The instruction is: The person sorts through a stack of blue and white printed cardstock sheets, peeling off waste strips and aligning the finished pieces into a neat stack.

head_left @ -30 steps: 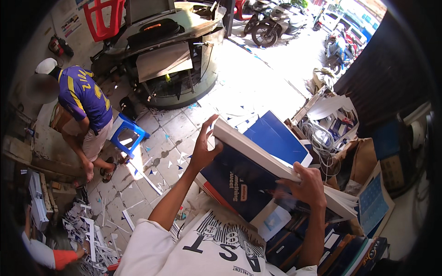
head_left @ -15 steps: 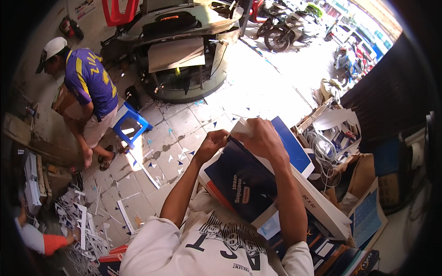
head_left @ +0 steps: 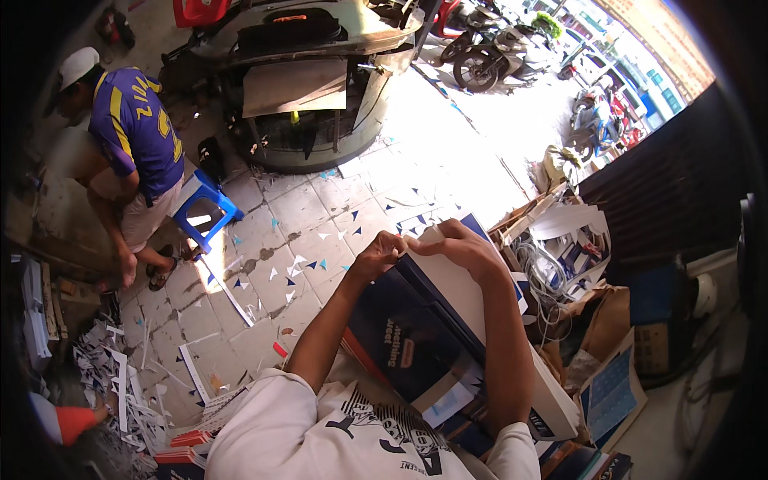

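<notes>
My left hand [head_left: 382,250] and right hand [head_left: 456,244] meet at the 12 o'clock end of a dark blue printed sheet stack [head_left: 412,340] on my lap, each grip pinching its top edge. White board [head_left: 472,296] at 3 o'clock, touching the stack.

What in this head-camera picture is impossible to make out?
- Left hand and right hand: fingertips curl over the far edge of the dark blue sheet stack, so the grip is hidden.
- Stack's lower end: covered by the right forearm.
- Seated person: hands blurred in shadow.
- Floor scraps: too small to identify.
</notes>
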A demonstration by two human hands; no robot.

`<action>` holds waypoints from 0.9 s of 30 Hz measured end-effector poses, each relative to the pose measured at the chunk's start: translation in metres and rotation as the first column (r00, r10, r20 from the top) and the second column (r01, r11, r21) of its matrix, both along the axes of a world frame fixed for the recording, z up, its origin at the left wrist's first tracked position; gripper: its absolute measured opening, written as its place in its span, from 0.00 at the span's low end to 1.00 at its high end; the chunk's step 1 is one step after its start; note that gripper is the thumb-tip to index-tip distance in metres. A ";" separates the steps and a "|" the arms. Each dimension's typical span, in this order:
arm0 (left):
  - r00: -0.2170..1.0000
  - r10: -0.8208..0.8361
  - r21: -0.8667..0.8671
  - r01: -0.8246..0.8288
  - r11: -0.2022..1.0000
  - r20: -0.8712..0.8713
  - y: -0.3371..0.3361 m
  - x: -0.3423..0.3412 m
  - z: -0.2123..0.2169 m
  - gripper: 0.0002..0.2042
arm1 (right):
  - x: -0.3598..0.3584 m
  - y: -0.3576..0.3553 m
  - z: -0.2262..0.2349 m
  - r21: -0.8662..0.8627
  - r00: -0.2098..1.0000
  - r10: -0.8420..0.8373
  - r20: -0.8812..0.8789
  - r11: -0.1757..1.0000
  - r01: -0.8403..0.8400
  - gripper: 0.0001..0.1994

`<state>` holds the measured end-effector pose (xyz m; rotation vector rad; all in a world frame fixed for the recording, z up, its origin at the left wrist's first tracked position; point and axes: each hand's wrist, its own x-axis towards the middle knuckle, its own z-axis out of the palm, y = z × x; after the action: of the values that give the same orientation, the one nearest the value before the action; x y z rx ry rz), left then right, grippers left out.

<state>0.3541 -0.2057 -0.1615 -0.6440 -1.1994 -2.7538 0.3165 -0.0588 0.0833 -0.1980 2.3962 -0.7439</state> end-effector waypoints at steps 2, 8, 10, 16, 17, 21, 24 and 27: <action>0.995 0.072 0.125 -0.081 0.989 0.069 0.006 -0.002 0.026 0.11 | -0.015 0.009 -0.017 -0.085 0.987 -0.095 0.126 0.991 0.106 0.41; 0.951 -0.021 -0.314 0.123 0.942 0.308 -0.016 -0.002 0.049 0.16 | -0.028 0.012 -0.014 -0.110 0.941 -0.264 0.210 0.950 0.291 0.35; 0.915 0.402 -0.465 -0.363 0.807 -0.017 -0.013 0.007 0.086 0.15 | -0.030 0.009 -0.010 -0.024 0.970 -0.217 0.109 0.975 0.221 0.37; 0.850 0.515 -0.672 -0.446 0.592 -0.111 -0.006 0.055 0.089 0.23 | -0.034 0.010 -0.010 0.006 0.961 -0.231 0.151 0.973 0.233 0.39; 0.856 0.502 -0.694 -0.435 0.573 -0.122 0.000 0.055 0.089 0.27 | -0.032 0.002 -0.002 0.034 0.966 -0.208 0.151 0.978 0.205 0.38; 0.730 0.648 -0.746 -0.553 0.371 -0.218 0.001 0.063 0.085 0.36 | -0.030 -0.007 0.001 0.035 0.979 -0.132 0.158 0.991 0.128 0.39; 0.591 0.793 -0.759 -0.582 0.292 -0.148 -0.004 0.078 0.065 0.37 | -0.023 0.003 -0.003 -0.017 0.998 -0.037 0.054 0.999 0.037 0.35; 0.842 0.538 -0.660 -0.385 0.645 0.035 -0.011 0.058 0.064 0.33 | -0.025 0.003 0.004 -0.065 0.999 0.051 0.013 0.997 -0.050 0.30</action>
<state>0.4118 -0.2168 -0.0978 0.0084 -2.0383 -1.9885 0.2914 -0.0557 0.0875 -0.2771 2.3463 -0.7973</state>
